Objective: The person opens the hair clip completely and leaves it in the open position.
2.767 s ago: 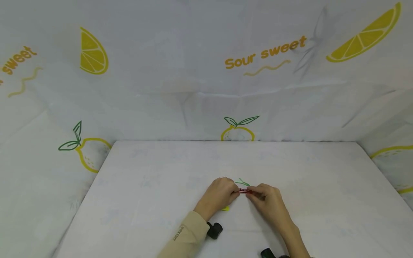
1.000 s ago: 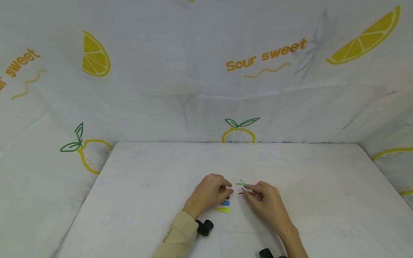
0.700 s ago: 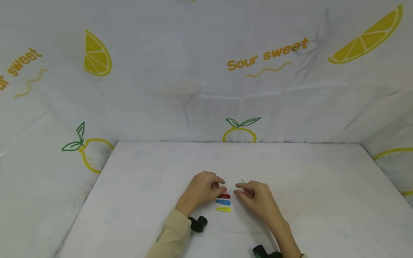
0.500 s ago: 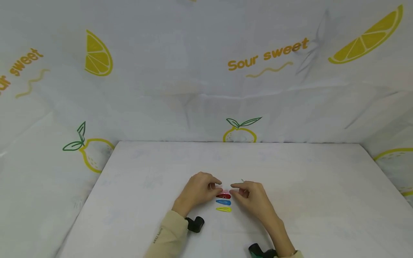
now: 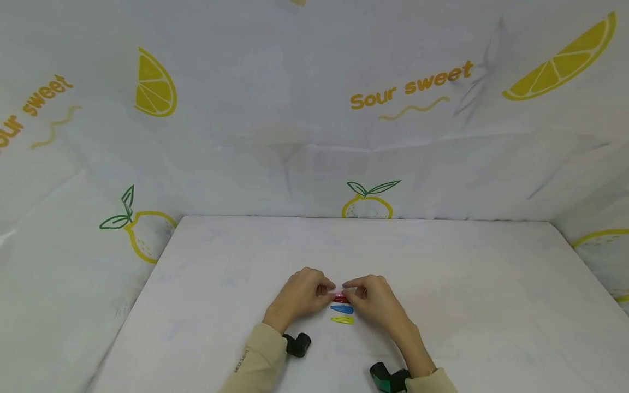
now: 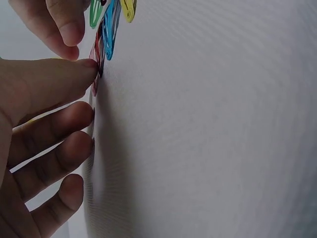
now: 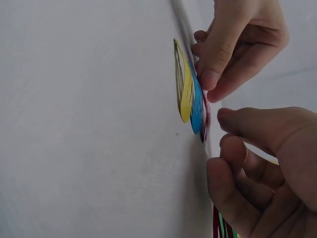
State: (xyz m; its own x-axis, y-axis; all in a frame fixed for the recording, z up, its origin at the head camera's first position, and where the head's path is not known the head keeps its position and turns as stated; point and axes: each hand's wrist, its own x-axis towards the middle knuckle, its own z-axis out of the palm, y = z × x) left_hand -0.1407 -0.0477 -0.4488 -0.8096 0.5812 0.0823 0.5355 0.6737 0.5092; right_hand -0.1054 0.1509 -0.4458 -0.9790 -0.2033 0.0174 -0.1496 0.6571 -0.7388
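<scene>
We see four hair clips in a row on the white counter (image 5: 442, 262): the yellow clip (image 5: 342, 320) closest to the person, then the blue clip (image 5: 342, 309), the red clip (image 5: 341, 299) and the pink clip (image 5: 339, 294), the last two so close that we cannot tell if they touch. Our left hand (image 5: 297, 295) is at the left end of the pink clip, thumb and index finger a little apart, the other fingers loosely spread; we see nothing in its grasp, though the thumb looks to be against the clip. Our right hand (image 5: 375, 303) is at the other end, fingers loosely bent, a small gap under the thumb, gripping nothing that we can see. A green clip (image 6: 94, 15) shows behind our right fingers in the left wrist view. Beyond the counter, we have a pale cloth (image 5: 245, 109) printed with lemons
</scene>
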